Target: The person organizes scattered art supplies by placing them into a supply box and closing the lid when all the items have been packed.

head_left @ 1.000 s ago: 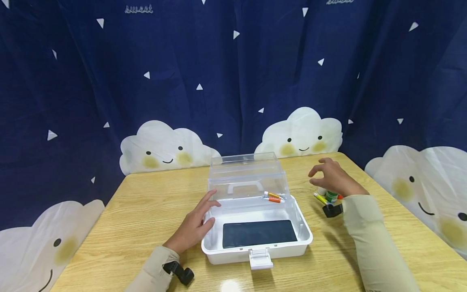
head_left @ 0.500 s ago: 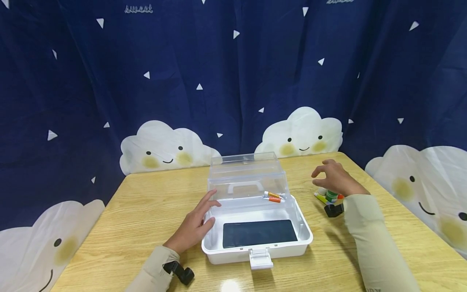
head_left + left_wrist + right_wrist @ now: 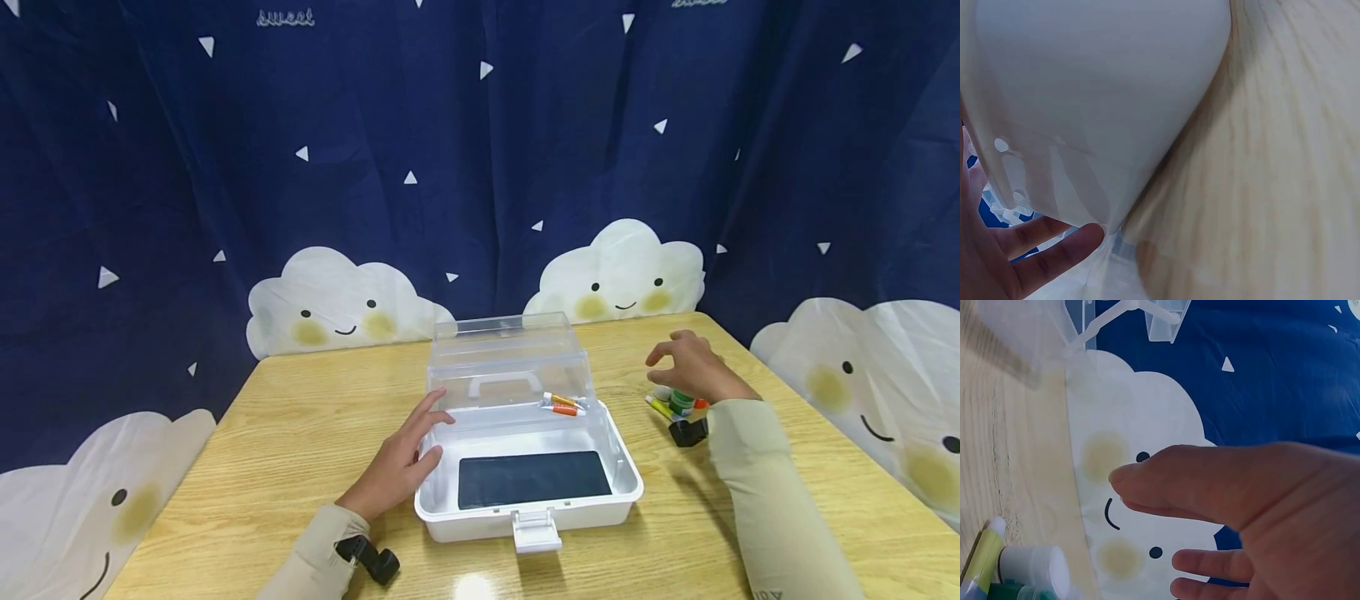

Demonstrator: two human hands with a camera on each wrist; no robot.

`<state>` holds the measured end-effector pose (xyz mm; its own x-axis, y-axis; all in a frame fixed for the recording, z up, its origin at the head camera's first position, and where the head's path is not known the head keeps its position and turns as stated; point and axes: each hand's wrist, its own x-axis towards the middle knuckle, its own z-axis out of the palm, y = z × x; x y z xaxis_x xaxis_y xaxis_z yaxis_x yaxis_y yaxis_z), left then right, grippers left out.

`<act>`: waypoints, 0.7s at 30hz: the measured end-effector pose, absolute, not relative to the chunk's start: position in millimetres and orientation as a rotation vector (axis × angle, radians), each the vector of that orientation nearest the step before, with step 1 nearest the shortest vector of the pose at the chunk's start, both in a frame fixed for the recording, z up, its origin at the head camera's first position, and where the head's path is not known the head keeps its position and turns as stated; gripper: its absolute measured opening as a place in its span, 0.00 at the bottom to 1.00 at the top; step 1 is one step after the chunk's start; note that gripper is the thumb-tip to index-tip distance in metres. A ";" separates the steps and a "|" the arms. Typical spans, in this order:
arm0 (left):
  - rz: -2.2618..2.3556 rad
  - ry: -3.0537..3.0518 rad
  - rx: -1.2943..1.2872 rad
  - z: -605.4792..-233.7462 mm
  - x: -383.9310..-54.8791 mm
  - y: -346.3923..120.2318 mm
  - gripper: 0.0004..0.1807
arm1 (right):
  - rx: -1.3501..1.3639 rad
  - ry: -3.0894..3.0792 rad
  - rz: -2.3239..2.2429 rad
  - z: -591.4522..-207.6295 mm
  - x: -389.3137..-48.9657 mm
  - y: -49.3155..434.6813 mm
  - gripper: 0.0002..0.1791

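Observation:
A white plastic storage box [image 3: 480, 527] stands on the table, its transparent lid [image 3: 510, 342] tipped back and a dark rectangle [image 3: 534, 481] on its floor. My left hand [image 3: 397, 465] rests at the box's left rim, fingers relaxed; in the left wrist view two fingertips touch the outer wall near a corner. At the box's back right lie an orange tube [image 3: 564, 411] and a yellow-orange tube [image 3: 557, 399]. My right hand [image 3: 693, 368] hovers at the right, thumb and fingers apart, holding nothing. Beneath it are a yellow tube [image 3: 660, 408] and a green jar [image 3: 682, 403].
Beside the green jar are a white-topped jar [image 3: 1032, 570] and a small red piece [image 3: 701, 404], partly hidden by the right hand. The box's front latch [image 3: 536, 533] hangs down. A navy curtain [image 3: 360, 167] with clouds stands behind the wooden table [image 3: 300, 417].
My right hand has drifted slightly to the right over the jars, its fingers staying apart. The left hand, the box and the tubes have not moved.

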<state>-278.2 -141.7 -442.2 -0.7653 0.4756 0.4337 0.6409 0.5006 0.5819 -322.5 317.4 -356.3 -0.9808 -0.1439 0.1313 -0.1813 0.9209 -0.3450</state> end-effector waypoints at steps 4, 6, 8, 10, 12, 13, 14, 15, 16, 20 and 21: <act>-1.097 -2.537 -0.950 -442.4 -278.4 -142.1 0.21 | 0.257 -2.977 0.555 -357.4 -322.5 320.6 0.14; -1.097 -2.531 -0.953 -442.6 -278.4 -142.2 0.21 | 0.253 -2.980 0.548 -358.5 -322.8 322.1 0.14; -1.097 -2.525 -0.959 -443.2 -278.6 -142.2 0.21 | 0.240 -2.987 0.540 -359.5 -323.3 323.6 0.14; -1.096 -2.522 -0.962 -443.3 -278.6 -142.2 0.21 | 0.226 -2.993 0.532 -360.7 -324.0 324.7 0.15; -1.097 -2.524 -0.960 -443.0 -278.5 -142.0 0.21 | 0.211 -2.998 0.526 -361.7 -324.5 325.8 0.15; -1.095 -2.528 -0.959 -442.8 -278.5 -142.0 0.21 | 0.204 -3.001 0.524 -362.0 -324.7 326.2 0.16; -1.093 -2.532 -0.955 -442.4 -278.4 -141.9 0.21 | 0.198 -3.002 0.524 -362.5 -325.0 326.6 0.16; -1.091 -2.536 -0.951 -442.0 -278.2 -141.9 0.21 | 0.194 -3.003 0.524 -362.9 -325.1 327.0 0.16; -1.088 -2.539 -0.949 -441.7 -278.1 -141.9 0.21 | 0.189 -3.003 0.525 -363.5 -325.3 327.4 0.16; -1.082 -2.547 -0.941 -441.0 -278.1 -141.9 0.21 | 0.173 -3.009 0.525 -367.4 -327.1 329.6 0.17; -1.083 -2.546 -0.942 -441.1 -278.1 -142.0 0.21 | 0.171 -3.011 0.522 -368.6 -327.6 330.4 0.17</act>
<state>-278.1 -142.0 -441.1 -0.7710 0.4745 0.4249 0.6351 0.5233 0.5681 -327.6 330.4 -368.6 -0.9905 -0.0963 0.0983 -0.1238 0.9356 -0.3306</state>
